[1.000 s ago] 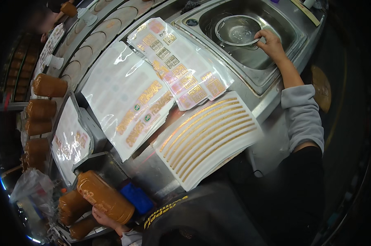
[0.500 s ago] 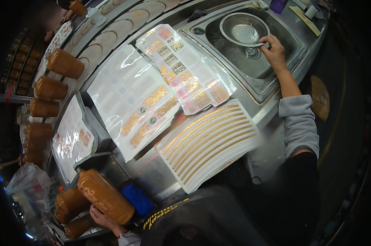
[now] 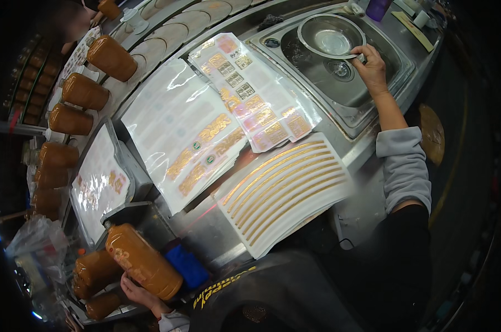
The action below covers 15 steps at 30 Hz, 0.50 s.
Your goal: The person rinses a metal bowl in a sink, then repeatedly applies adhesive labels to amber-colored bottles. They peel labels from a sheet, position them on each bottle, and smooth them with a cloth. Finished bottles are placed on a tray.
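Observation:
My right hand pinches the near rim of a round metal basin, tilted slightly over the sink. A drain shows at the bottom of the sink. At the lower left, my left hand grips the side of a brown bottle with raised decoration. Its thumb is mostly hidden. The bottle lies slanted, neck toward the upper left, beside a blue cloth. More brown bottles are next to that hand.
Sheets of gold decals, white sheets and a stack of curved gold strips cover the metal counter. Along the far left, brown bottles stand on a conveyor of round plates. Another person is at the upper left.
Bottles on the conveyor have shifted up and away to the right. The basin and both of my hands have hardly moved; the left fingers sit slightly higher on the bottle.

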Motion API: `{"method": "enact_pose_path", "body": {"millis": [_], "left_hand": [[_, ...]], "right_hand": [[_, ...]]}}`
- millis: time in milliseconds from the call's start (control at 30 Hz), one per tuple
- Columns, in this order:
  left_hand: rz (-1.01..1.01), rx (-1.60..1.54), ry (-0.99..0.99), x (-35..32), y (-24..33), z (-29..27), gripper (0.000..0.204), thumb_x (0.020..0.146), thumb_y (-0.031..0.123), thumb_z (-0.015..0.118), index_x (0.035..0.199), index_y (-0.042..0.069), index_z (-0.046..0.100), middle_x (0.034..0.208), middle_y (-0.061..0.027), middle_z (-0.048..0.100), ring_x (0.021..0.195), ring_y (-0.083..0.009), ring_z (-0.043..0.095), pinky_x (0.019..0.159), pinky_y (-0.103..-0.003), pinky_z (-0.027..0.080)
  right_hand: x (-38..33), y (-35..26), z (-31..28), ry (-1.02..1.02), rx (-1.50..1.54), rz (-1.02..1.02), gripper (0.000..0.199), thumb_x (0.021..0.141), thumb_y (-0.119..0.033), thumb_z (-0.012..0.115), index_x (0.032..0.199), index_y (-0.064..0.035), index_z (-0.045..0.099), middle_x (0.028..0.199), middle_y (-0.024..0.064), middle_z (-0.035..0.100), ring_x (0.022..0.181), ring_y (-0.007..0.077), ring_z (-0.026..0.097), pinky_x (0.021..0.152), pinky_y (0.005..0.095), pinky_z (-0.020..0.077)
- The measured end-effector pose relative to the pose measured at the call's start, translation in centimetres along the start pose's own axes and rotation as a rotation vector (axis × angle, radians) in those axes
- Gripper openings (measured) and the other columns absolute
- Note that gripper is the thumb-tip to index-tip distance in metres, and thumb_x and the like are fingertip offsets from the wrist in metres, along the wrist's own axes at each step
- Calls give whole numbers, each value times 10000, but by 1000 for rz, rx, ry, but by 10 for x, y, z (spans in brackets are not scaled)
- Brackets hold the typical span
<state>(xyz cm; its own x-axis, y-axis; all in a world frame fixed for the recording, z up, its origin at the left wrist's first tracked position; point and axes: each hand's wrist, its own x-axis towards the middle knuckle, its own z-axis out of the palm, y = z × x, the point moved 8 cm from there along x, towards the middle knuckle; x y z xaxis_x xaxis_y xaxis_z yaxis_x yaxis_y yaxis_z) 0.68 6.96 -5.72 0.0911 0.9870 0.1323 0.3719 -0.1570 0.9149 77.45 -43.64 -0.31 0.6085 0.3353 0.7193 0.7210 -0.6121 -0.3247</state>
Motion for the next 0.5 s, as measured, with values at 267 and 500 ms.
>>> {"method": "enact_pose_path", "body": {"millis": [267,500], "left_hand": [[-5,-32,0,5,-13,-7,350,1078,261,436,1165,-44,584,1149,-115,620,1078,-205,583,989,-345,459],[-7,-12,-8,6,-14,-7,353,1079,259,437,1177,-47,582,1176,-125,619,1096,-210,581,999,-348,455]], "right_hand": [[3,-10,1,8,-14,-41,219,731,-100,778,934,-121,697,935,40,656,958,279,616,872,376,479],[2,-7,-4,-3,-89,-56,227,727,-94,789,930,-133,696,937,44,652,970,302,603,878,398,476]]}}
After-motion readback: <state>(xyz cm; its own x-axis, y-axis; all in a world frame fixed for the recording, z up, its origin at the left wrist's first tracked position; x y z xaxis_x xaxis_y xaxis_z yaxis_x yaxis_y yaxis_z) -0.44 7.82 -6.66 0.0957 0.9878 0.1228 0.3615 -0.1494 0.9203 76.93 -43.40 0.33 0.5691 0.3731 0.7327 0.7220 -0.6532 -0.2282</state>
